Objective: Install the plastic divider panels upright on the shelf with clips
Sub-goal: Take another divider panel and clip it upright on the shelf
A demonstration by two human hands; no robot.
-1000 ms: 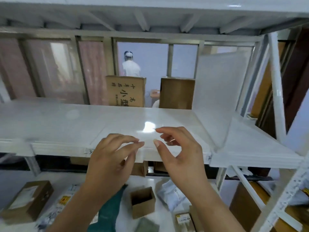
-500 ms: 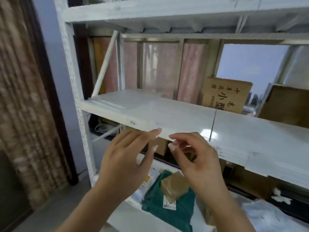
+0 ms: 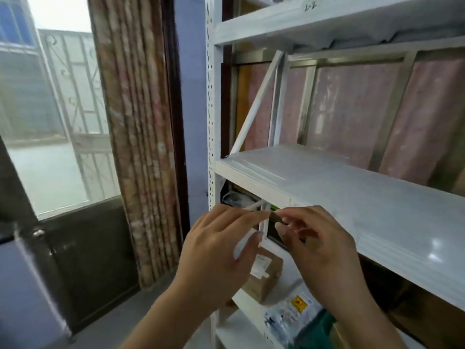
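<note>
The white shelf (image 3: 377, 210) runs from the left upright away to the right. Several thin white plastic divider panels (image 3: 261, 170) lie flat in a stack at its left end; none stands upright in view. Both hands hover just in front of the shelf's front edge near that end. My right hand (image 3: 319, 250) pinches a small dark piece, apparently a clip (image 3: 276, 217), between thumb and forefinger. My left hand (image 3: 216, 250) reaches its fingertips to the clip's left end, with its thumb held apart below.
The perforated white upright (image 3: 210, 122) of the rack stands left of the hands. A curtain (image 3: 141, 137) and a glass door (image 3: 57, 117) are further left. On the lower shelf lie a cardboard box (image 3: 264, 278) and plastic-wrapped parcels (image 3: 289, 316).
My view has swung left, from the shelf's middle to its left end by the door. Both hands stayed close together and now meet on the small clip.
</note>
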